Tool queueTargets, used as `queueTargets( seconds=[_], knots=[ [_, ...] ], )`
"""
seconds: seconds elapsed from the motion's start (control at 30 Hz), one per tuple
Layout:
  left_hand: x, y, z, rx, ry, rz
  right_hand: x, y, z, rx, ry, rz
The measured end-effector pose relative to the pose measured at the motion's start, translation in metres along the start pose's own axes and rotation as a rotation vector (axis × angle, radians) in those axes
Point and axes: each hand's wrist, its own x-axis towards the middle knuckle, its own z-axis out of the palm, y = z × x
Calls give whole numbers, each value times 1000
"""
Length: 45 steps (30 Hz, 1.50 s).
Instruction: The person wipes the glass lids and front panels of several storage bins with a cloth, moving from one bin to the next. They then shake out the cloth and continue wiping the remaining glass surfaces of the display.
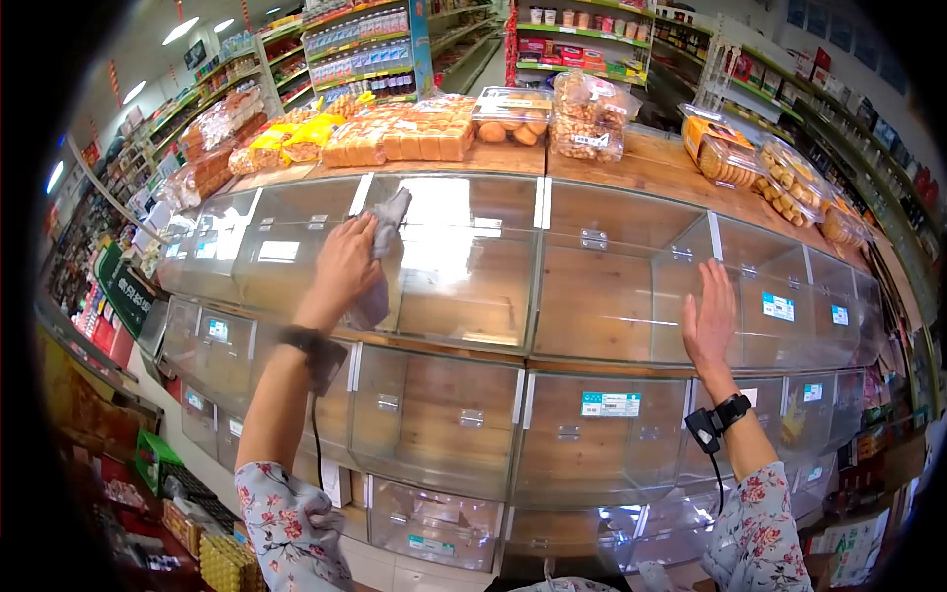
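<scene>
My left hand presses a grey cloth against the clear front of a display bin in the upper row. Part of the cloth hangs down below the palm. On the other side, my right hand lies with fingers stretched out by the clear panel of another upper bin, holding nothing. Both wrists carry dark bands with cables. Hinges and a wooden back show through the clear fronts.
Packaged bread rolls, a box of round pastries and clear packs of biscuits line the wooden top. Lower bins carry price labels. Stocked shelves stand behind; a green crate sits at lower left.
</scene>
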Motion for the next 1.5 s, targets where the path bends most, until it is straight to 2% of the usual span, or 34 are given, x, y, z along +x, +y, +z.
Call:
queueTargets(
  seconds=[0.1,0.2,0.3,0.33,0.37,0.4,0.43,0.47,0.5,0.57,0.67,0.73,0.77,0.83,0.93,1.03,1.1,1.2,1.37,1.43,1.5],
  knots=[
    [37,-9,12,75,-15,-73,-1,-1,-3,2,-26,2],
    [90,-8,12,-58,-67,-260,0,-3,-8,-14,-47,-5],
    [112,13,-4,-213,-229,-327,-1,5,-6,-42,-36,-32],
    [107,18,6,-307,53,-92,0,4,-6,-34,-35,-27],
    [97,26,18,-341,15,-124,0,1,-3,-18,-32,-19],
    [84,53,-2,-341,25,-58,-1,-1,-1,-15,-32,-13],
    [83,65,6,-356,44,40,-2,1,-1,-14,-35,-12],
    [80,85,-3,-378,-15,61,-2,1,-2,-20,-38,-13],
    [75,93,-4,-322,14,186,-1,0,-2,-18,-36,-13],
    [72,92,7,-302,161,279,-2,1,-3,-19,-32,-11],
    [81,69,-10,-235,-143,-180,-2,2,-3,-22,-29,-9],
    [91,22,15,-270,70,-164,-1,2,-2,-35,-26,-18],
    [102,7,23,-251,-12,-305,-2,4,-3,-43,-24,-16],
    [104,15,18,-189,-10,-283,-1,4,-5,-23,-17,2],
    [99,4,27,-203,163,-139,-1,0,-1,-9,-10,7],
    [94,0,2,-197,-132,-362,-2,5,-2,-36,-12,-9],
    [75,0,6,-171,-56,-315,-4,6,-2,-43,-9,-14],
    [30,13,11,-145,62,-306,-3,5,1,-37,9,-2],
    [-20,76,6,-70,203,-388,-3,2,1,-39,23,7],
    [-29,115,-4,-162,233,-326,-4,2,2,-36,19,4],
    [-30,149,-6,-240,256,-176,-5,3,1,-36,18,5]
  ],
)
